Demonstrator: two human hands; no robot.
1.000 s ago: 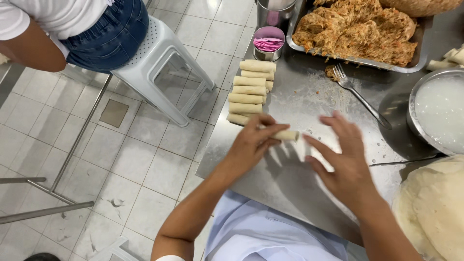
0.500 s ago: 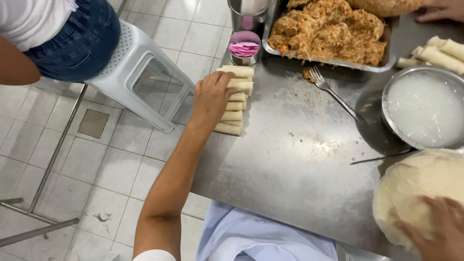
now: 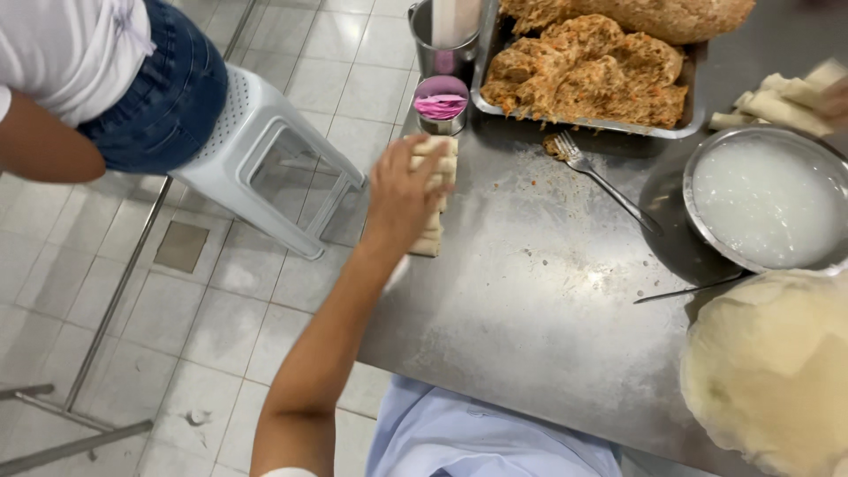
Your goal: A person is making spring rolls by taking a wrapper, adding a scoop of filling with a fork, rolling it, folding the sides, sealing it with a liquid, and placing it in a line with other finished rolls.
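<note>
In the head view, the left hand (image 3: 402,190) is laid flat, fingers spread, on the row of pale rolls (image 3: 435,199) at the steel table's (image 3: 530,300) left edge, where half a second ago it was also resting. The right hand, seen earlier on the wrapper stack (image 3: 777,371), is now out of view, so its state cannot be told.
</note>
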